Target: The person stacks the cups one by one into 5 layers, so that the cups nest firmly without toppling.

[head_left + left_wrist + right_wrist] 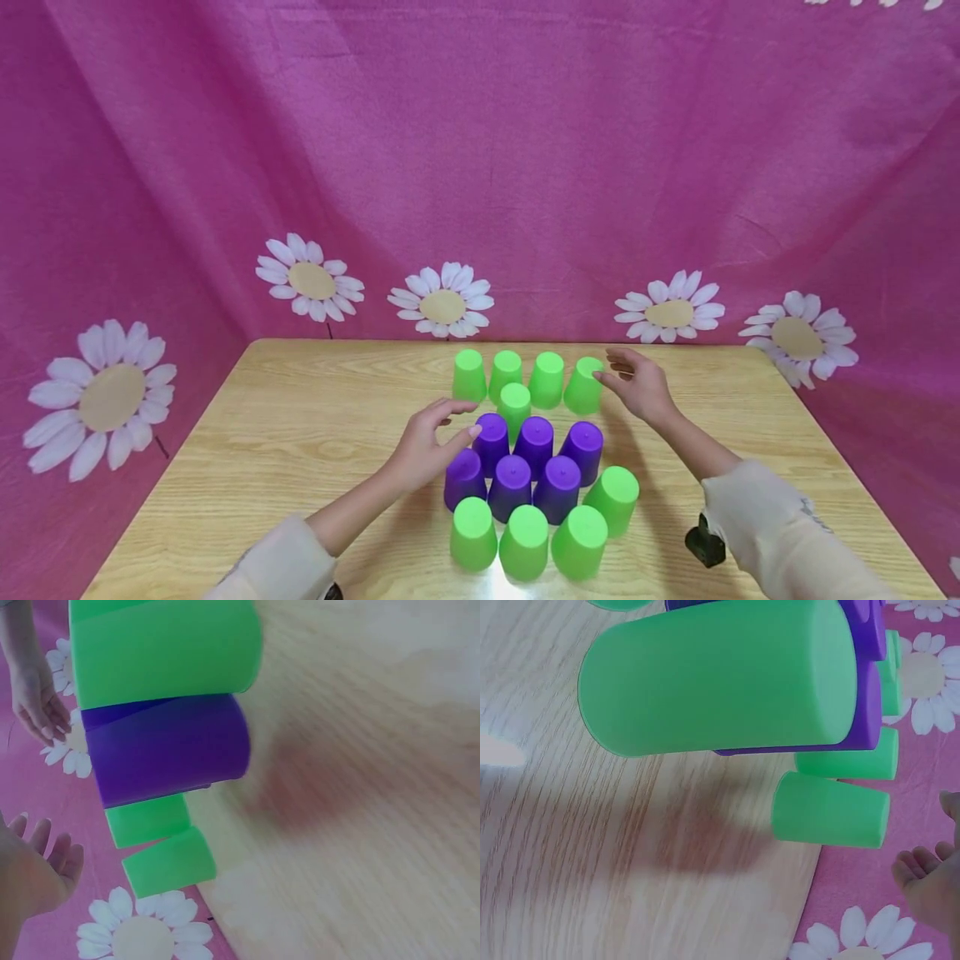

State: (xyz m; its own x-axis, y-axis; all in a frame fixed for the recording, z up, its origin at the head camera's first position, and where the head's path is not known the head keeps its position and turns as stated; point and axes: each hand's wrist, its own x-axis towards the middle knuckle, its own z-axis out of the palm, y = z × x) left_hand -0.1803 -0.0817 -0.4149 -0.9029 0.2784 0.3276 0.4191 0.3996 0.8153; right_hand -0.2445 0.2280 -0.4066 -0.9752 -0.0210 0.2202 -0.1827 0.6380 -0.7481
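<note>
Upside-down green and purple cups stand in rows on a wooden table. My left hand (427, 446) reaches in from the left, fingers loosely bent, its thumb tip overlapping the back-left purple cup (492, 442) in the head view. Just beyond that cup is a single green cup (514, 407). On the right, my right hand (637, 387) hovers beside the rightmost green cup (582, 387) of the back row, thumb overlapping its edge in the head view. The right wrist view shows the hand's relaxed fingers (922, 862) apart from the cups. Neither hand grips anything.
Two rows of purple cups (512, 487) fill the middle. Nearest me are green cups (524, 542), with another green cup (613, 500) at the right. A pink cloth with daisies hangs behind the table (300, 433). A dark object (705, 542) sits by my right sleeve.
</note>
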